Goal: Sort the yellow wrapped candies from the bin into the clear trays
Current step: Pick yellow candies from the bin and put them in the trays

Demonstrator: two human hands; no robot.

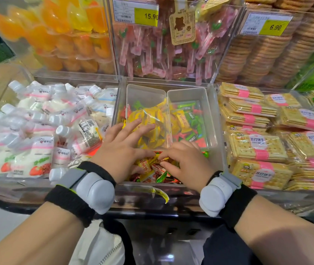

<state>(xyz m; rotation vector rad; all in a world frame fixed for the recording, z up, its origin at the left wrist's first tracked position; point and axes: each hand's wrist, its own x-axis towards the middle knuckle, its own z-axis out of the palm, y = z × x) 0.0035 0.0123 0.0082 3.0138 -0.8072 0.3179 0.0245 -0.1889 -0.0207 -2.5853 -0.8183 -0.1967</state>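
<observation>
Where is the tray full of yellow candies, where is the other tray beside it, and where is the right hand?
Left clear tray (146, 88): head view, on its bare back wall.
Right clear tray (186, 94): head view, on its bare back wall.
Right hand (187, 161): head view, on the back of the hand.

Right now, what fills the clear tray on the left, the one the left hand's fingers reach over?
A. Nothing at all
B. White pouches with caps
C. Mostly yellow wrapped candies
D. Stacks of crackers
C: the left clear tray holds a heap of yellow wrapped candies, with the left hand spread over its near edge.
</observation>
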